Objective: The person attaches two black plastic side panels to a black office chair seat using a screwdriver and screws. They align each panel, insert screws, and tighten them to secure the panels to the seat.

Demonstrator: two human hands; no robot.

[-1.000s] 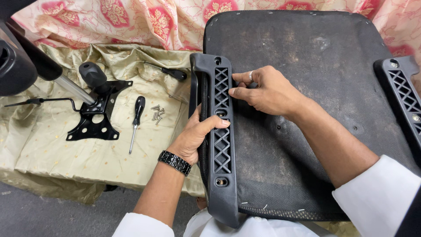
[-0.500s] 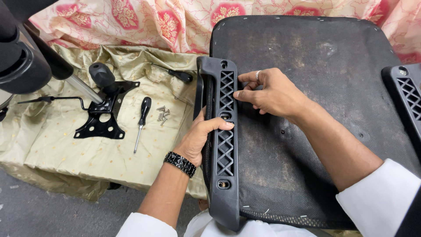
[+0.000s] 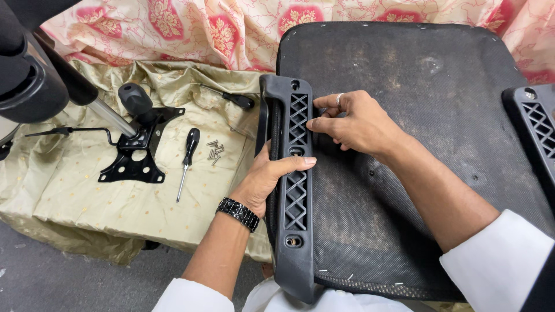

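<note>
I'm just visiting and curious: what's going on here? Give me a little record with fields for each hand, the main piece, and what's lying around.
Left hand: left hand grips the black armrest around its middle, thumb across the lattice.
Right hand: right hand has fingertips on the armrest's upper part; a ring on one finger.
Main piece: upturned chair seat, dark fabric underside, armrest lying along its left edge.
Nearby: screwdriver, small pile of screws, black metal bracket, on a golden cloth.
Far right: second armrest.
</note>
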